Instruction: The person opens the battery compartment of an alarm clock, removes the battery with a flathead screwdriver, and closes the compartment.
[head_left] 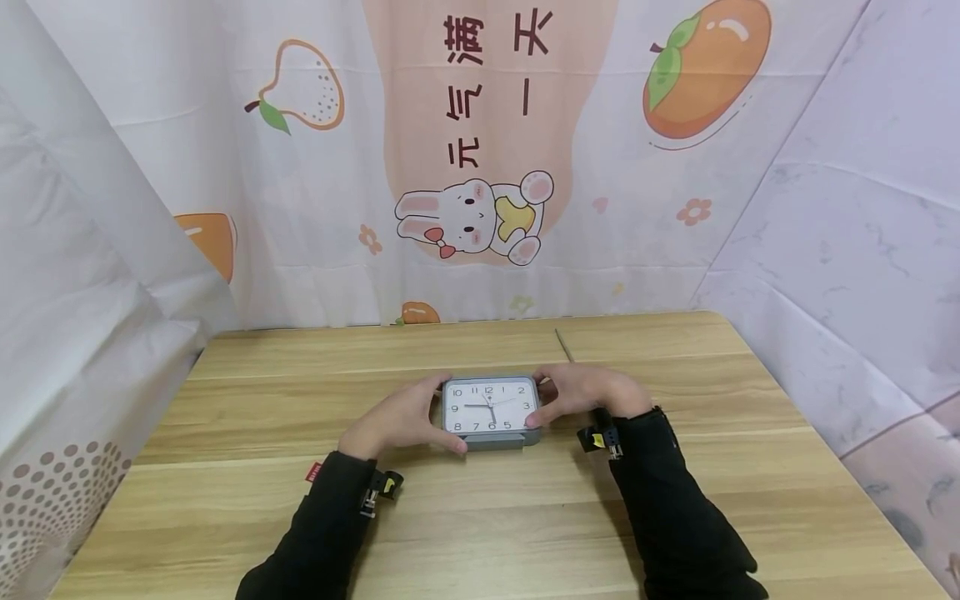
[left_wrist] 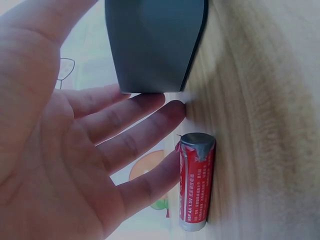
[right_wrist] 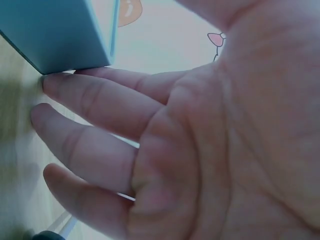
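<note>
A grey-blue alarm clock (head_left: pixel 504 411) with a white face stands on the wooden table, tilted back and facing me. My left hand (head_left: pixel 405 414) holds its left end, thumb low at the front corner and index finger at the top. The right hand (head_left: pixel 585 389) grips the opposite end with the thumb on the front edge. Both wrist views show fingertips against the clock's dark side, in the left wrist view the clock (left_wrist: pixel 155 45) and in the right wrist view the clock (right_wrist: pixel 55 35). Beside the left little finger lies a red AA battery (left_wrist: pixel 196 182), hidden in the head view.
A thin metal rod (head_left: pixel 564 344) lies behind the right hand; a dark rounded end (right_wrist: pixel 47 235) shows at the right wrist view's bottom edge. The wooden table (head_left: pixel 495 517) reaches back to a printed curtain (head_left: pixel 315 225), with pale cloth on both sides.
</note>
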